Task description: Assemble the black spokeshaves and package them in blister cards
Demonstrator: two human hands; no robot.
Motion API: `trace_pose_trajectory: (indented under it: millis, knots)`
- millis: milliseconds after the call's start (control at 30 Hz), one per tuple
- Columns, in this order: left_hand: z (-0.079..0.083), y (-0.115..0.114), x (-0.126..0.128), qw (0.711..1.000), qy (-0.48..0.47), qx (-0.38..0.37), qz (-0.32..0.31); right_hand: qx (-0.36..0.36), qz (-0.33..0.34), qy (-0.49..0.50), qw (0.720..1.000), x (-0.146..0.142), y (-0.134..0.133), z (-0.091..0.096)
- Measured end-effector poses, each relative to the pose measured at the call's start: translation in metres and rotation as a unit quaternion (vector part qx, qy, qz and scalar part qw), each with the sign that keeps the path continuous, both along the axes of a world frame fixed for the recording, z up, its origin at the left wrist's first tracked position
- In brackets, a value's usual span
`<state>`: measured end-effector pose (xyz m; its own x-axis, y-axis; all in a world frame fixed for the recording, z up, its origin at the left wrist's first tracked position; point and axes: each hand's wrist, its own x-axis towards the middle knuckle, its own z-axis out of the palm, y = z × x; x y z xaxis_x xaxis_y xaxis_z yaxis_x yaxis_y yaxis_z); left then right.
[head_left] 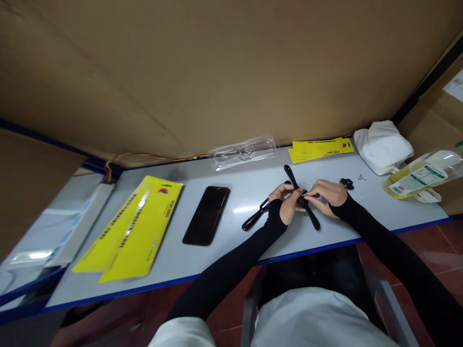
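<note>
A black spokeshave (312,218) with two long handles is tilted over the table, my left hand (285,205) closed around its middle. At that same middle part, the fingers of my right hand (325,195) are pinched together. Whatever small piece they hold is hidden. Beside my left hand, a second black spokeshave (255,218) lies on the table, partly covered by that hand. A small black part (346,183) rests just past my right wrist, and small silver pieces (362,177) lie to its right.
A black phone (206,215) lies left of my hands. Yellow tool cards (144,231) overlap farther left, and more yellow cards (321,149) sit at the back. Clear plastic packaging (244,153) leans near the cardboard wall. A white bundle (383,147) and a bottle of yellow liquid (419,176) are at right.
</note>
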<state>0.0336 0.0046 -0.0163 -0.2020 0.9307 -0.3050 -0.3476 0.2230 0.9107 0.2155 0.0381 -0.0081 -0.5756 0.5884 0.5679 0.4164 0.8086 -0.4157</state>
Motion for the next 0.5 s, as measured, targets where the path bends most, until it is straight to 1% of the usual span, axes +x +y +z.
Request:
trace_pose_trajectory:
  millis: [67,133,200,267,333,367,433,467,500]
  knots:
    - [0.001,-0.003,0.002,1.0,0.013,0.025,0.012,-0.036,-0.034,0.027,0.998,-0.007,-0.006,0.0]
    - [0.003,-0.007,0.006,0.997,0.027,0.066,0.035,-0.088,-0.098,0.076,0.988,-0.018,-0.015,0.0]
    - [0.005,-0.01,0.009,0.993,0.032,0.095,0.059,-0.161,-0.155,0.134,0.965,-0.028,-0.025,-0.001]
    - [0.007,-0.011,0.011,0.991,0.029,0.106,0.08,-0.237,-0.189,0.18,0.936,-0.035,-0.032,-0.004]
    - [0.009,-0.011,0.012,0.99,0.021,0.109,0.09,-0.286,-0.198,0.203,0.915,-0.039,-0.034,-0.008]
    - [0.01,-0.011,0.013,0.99,0.015,0.11,0.087,-0.291,-0.199,0.207,0.913,-0.039,-0.033,-0.009]
    - [0.012,-0.01,0.013,0.991,0.003,0.115,0.075,-0.279,-0.196,0.218,0.914,-0.037,-0.03,-0.01]
    - [0.014,-0.01,0.012,0.991,-0.004,0.116,0.062,-0.281,-0.186,0.228,0.914,-0.036,-0.027,-0.009]
    - [0.017,-0.01,0.011,0.992,-0.008,0.119,0.046,-0.297,-0.168,0.239,0.909,-0.035,-0.025,-0.008]
